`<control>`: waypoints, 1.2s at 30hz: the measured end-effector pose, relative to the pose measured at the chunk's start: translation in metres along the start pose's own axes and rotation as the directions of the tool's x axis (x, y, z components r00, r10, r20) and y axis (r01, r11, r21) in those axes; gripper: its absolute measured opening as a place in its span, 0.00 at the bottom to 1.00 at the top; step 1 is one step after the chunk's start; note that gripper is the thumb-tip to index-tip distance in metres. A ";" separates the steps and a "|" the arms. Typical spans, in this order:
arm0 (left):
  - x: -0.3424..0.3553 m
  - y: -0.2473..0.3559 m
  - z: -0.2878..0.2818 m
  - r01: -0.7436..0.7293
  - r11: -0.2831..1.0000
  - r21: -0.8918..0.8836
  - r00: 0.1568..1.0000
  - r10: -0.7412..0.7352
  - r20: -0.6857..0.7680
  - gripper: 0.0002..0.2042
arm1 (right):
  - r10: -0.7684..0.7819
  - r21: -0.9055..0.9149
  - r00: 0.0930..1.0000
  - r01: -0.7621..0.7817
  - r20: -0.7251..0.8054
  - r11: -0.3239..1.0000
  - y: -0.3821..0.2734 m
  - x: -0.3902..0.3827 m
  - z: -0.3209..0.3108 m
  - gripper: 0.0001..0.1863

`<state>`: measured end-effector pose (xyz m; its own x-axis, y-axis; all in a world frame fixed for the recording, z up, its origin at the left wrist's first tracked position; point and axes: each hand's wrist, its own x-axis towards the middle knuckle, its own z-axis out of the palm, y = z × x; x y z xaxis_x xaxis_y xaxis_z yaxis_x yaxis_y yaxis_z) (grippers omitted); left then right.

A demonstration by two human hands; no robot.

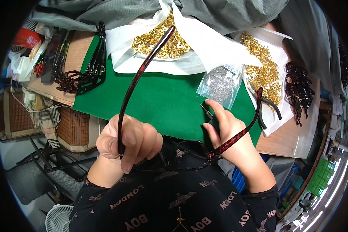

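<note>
My left hand (129, 143) grips dark red-mottled eyeglass frames (145, 65), one temple rising upright past my fingers and the other crossing in front of my right wrist. My right hand (222, 125) is curled around a small black-handled metal tool (207, 113), apparently pliers, low over the green mat (170, 104); its exact tip is hard to make out. Just beyond that hand lies a clear bag of tiny silver parts (220, 85).
Gold parts (158, 44) sit on white paper at the back, with a second pile (263, 58) to the right holding black-handled pliers (273, 106). Dark frames lie bundled left (79, 79) and right (297, 92). Chairs (77, 127) stand at the left.
</note>
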<state>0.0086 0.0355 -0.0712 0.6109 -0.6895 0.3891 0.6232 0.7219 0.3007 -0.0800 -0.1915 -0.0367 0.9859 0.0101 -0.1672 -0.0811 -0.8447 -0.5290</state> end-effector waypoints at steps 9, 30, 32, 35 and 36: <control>-0.001 0.003 -0.002 -0.003 1.000 0.023 1.000 0.003 -0.004 0.13 | 0.012 0.006 1.000 -0.012 0.001 1.000 -0.002 0.002 0.001 0.27; -0.002 -0.036 -0.033 0.120 0.991 0.058 0.976 -0.108 -0.187 0.19 | -0.249 0.656 0.951 0.069 0.185 0.752 -0.030 -0.001 -0.047 0.24; -0.004 -0.044 -0.036 0.163 0.987 -0.007 0.967 -0.161 -0.198 0.19 | -0.313 0.698 0.935 0.113 0.165 0.707 -0.027 0.009 -0.032 0.24; -0.005 -0.048 -0.039 0.148 0.988 -0.049 0.965 -0.155 -0.212 0.19 | -0.330 0.738 0.934 0.127 0.135 0.663 -0.028 0.014 -0.023 0.23; -0.007 -0.045 -0.038 0.182 0.976 -0.116 0.952 -0.205 -0.226 0.19 | -0.336 0.742 0.933 0.134 0.129 0.656 -0.028 0.015 -0.020 0.23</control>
<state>-0.0054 0.0055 -0.1205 0.5647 -0.8176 0.1123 0.7765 0.5724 0.2633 -0.0603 -0.1787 -0.0078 0.9280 0.3626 -0.0858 -0.0304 -0.1558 -0.9873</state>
